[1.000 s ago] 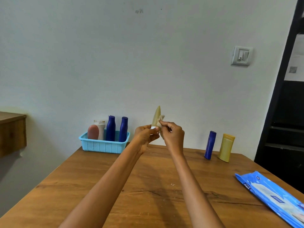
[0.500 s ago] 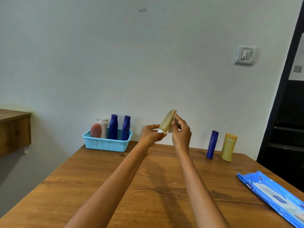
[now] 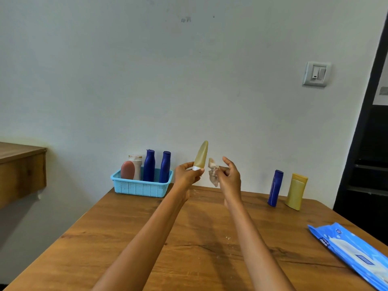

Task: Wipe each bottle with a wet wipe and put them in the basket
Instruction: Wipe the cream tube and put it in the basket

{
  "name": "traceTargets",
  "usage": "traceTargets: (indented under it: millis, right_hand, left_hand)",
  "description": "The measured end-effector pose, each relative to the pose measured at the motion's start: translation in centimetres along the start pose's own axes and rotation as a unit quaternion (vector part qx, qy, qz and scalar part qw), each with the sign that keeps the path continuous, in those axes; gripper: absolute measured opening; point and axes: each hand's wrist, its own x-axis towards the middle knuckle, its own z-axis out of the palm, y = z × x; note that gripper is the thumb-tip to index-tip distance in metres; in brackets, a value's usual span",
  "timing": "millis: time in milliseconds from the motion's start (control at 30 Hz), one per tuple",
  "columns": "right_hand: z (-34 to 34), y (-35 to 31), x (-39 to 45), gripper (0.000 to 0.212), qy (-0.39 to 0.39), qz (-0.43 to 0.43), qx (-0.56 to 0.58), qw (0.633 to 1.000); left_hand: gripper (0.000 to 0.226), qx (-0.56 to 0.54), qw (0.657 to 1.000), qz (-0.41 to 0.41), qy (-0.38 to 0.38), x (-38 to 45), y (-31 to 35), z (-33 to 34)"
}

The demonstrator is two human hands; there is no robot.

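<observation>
4 bottles (image 3: 149, 165) in basket (image 3: 141, 187) beyond left hand (image 3: 187, 174), gripping 1 tan bottle (image 3: 201, 155); right hand (image 3: 227, 177) pinching 1 wipe (image 3: 213, 171); 2 bottles (image 3: 275, 188) to its right.

Hardly any text can be read. On the blue wipes pack (image 3: 354, 255) at the table's right edge, white letters are printed near its near-left side; only a fragment resembling "mee" is made out, cut short and angled. A small dark label further along the pack is too blurred to be read. No legible lettering is shown on the bottles.
</observation>
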Motion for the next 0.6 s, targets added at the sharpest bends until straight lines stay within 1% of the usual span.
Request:
traceTargets:
  millis: [67,133,167,200,267,333,367,467,533,600]
  right_hand:
    - [0.1,0.1,0.3,0.044,-0.015,0.011,0.047,0.999]
    - [0.3,-0.1,0.5,0.040,-0.030,-0.002,0.071,0.997]
    - [0.4,-0.4,0.5,0.038,-0.041,-0.016,0.066,0.997]
    - [0.4,-0.6,0.5,0.036,-0.050,-0.032,0.048,0.997]
    - [0.4,-0.9,0.4,0.036,-0.050,-0.091,-0.032,0.994]
    - [0.5,-0.9,0.1,0.036,-0.043,-0.168,-0.119,0.978]
    - [0.5,-0.8,0.0,0.035,-0.043,-0.194,-0.145,0.969]
    - [0.6,-0.4,-0.5,0.027,-0.056,-0.210,-0.174,0.960]
    - [0.7,-0.3,-0.7,0.021,-0.075,-0.201,-0.184,0.959]
    - [0.9,-0.4,-0.8,0.018,-0.072,-0.185,-0.174,0.965]
  left_hand:
    - [0.049,0.028,1.000,-0.001,-0.009,0.2,-0.2,-0.2]
    - [0.049,0.056,0.998,0.000,-0.009,0.2,-0.4,-0.3]
    - [0.048,0.064,0.998,0.003,-0.007,0.2,-0.5,-0.3]
    - [0.048,0.069,0.998,0.005,-0.005,0.2,-0.5,-0.2]
    - [0.048,0.073,0.997,0.015,-0.004,0.2,-0.5,0.1]
    - [0.048,0.076,0.997,0.023,-0.003,0.2,-0.6,0.4]
    - [0.047,0.074,0.997,0.025,-0.003,0.1,-0.7,0.5]
    - [0.044,0.047,0.999,0.021,-0.002,0.0,-0.8,0.3]
    - [0.044,0.030,0.999,0.012,0.004,0.1,-0.8,0.0]
    - [0.043,0.026,1.000,0.002,0.000,0.2,-0.8,-0.2]
